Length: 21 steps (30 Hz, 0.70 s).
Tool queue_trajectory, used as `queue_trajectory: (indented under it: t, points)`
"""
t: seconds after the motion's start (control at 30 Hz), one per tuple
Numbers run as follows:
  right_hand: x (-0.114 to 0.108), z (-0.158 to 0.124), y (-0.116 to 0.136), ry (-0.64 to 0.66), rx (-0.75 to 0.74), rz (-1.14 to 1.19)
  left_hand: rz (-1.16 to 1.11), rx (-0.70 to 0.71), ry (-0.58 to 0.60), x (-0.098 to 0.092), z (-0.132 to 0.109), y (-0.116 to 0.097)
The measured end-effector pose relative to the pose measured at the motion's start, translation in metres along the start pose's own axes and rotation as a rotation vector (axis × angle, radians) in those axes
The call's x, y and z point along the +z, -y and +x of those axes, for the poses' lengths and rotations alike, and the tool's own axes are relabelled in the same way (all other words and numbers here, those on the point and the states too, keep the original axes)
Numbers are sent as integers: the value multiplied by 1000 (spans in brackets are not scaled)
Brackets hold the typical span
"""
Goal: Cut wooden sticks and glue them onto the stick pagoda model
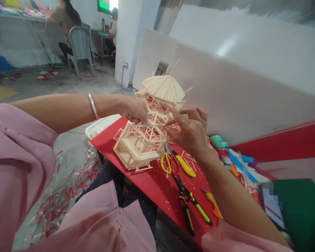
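A model building of pale thin wooden sticks [139, 148] stands on a red table, its open six-sided base facing me. Behind the base rises its pointed stick roof [164, 89]. My left hand [135, 110] is curled at the base's upper edge, its index fingertip on a thin stick there; what its other fingers hold, if anything, is hidden. From the right, my right hand [190, 127] pinches the right end of that wooden stick [159, 125] between thumb and a finger, with the other fingers bent above.
On the red table [152, 185] lie scissors [169, 161], a yellow utility knife [185, 163], black-and-yellow cutters [191, 201], an orange-yellow tool [212, 202] and stick scraps. Plastic wrappers [65, 199] litter the floor. A leaning white board [225, 80] stands behind. Two people sit farther back.
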State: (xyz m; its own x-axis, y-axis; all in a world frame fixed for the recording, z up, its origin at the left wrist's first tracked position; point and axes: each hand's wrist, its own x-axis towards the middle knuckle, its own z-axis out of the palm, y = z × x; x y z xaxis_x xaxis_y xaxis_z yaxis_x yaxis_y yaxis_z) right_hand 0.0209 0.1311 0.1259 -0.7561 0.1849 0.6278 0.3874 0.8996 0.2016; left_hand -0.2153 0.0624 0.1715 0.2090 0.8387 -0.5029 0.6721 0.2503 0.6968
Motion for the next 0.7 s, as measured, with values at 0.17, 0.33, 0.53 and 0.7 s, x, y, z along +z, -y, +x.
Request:
queue_trajectory:
  t: [0.17,0.33,0.53,0.7]
  points:
    - [4,-2,0,-27,36,-6,19,-12,-1,0,0,-1]
    - [6,-2,0,-45,60,-5,15,-1,-15,1,1,0]
    - [6,-3,1,-33,58,-11,13,-7,-28,1,0,-1]
    - [6,-2,2,-84,28,6,50,-3,-33,2,-4,-3]
